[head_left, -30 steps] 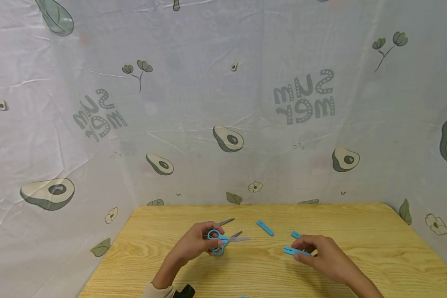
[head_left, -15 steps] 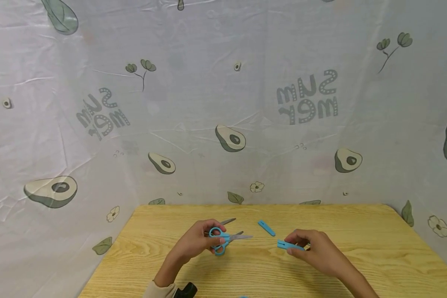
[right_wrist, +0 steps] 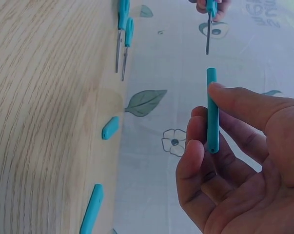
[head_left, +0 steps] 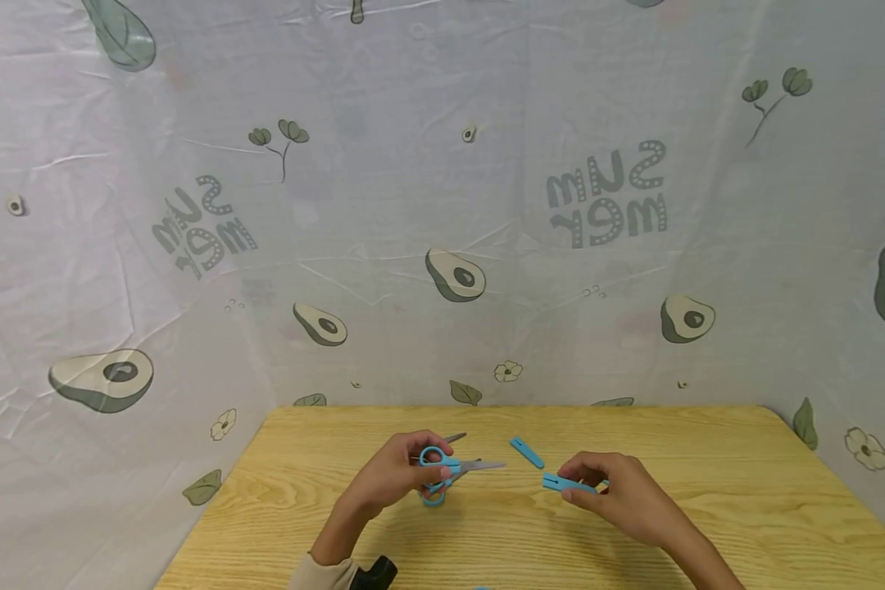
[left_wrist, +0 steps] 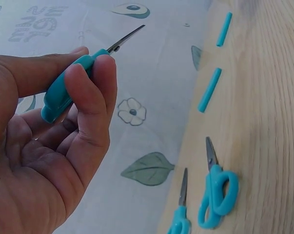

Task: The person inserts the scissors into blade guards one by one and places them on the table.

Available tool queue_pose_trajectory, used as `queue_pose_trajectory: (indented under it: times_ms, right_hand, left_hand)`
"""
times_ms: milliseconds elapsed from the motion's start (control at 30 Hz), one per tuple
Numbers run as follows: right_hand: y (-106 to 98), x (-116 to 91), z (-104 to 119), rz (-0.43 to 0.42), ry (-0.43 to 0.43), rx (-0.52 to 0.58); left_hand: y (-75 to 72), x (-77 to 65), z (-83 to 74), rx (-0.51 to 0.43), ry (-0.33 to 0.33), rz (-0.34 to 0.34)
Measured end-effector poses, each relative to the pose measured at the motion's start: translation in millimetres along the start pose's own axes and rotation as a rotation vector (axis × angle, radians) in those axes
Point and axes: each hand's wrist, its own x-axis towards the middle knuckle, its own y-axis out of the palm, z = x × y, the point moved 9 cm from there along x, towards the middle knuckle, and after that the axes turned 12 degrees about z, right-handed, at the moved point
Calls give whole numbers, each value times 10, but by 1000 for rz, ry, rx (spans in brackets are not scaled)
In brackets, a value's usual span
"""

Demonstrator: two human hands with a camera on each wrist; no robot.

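Observation:
My left hand (head_left: 394,477) pinches a pair of small scissors (left_wrist: 64,87) by the light-blue handles, thumb against fingers. Their blades lie together and point right in the head view. My right hand (head_left: 627,496) grips a slim blue blade cover (right_wrist: 213,114) between thumb and fingertips. The cover's slotted end faces the scissor tip, a short gap apart. Below and behind my left hand, two more pairs of scissors lie on the table, a nearer pair (left_wrist: 217,195) and another pair (left_wrist: 180,222) cut off by the frame edge. My left hand partly hides both in the head view.
A second blade cover (head_left: 527,452) lies on the wooden table (head_left: 708,442) between the hands, farther back. A third cover (right_wrist: 91,209) is mostly hidden behind my right hand in the head view. A printed curtain (head_left: 383,205) hangs behind the table.
My right hand has moved left and slightly up with the blade cover, closer to the scissor tip. The left hand has shifted slightly right with the scissors.

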Motion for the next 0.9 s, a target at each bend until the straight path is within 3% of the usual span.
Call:
queue_pose_trajectory:
  times_ms: [400,900]
  right_hand:
    - [-1,-4,20,-1,-19,-2]
    - [22,62,103,-4,-31,7]
  left_hand:
    - [94,95,-76,-15,0,-1]
    - [83,110,-89,-4,11,15]
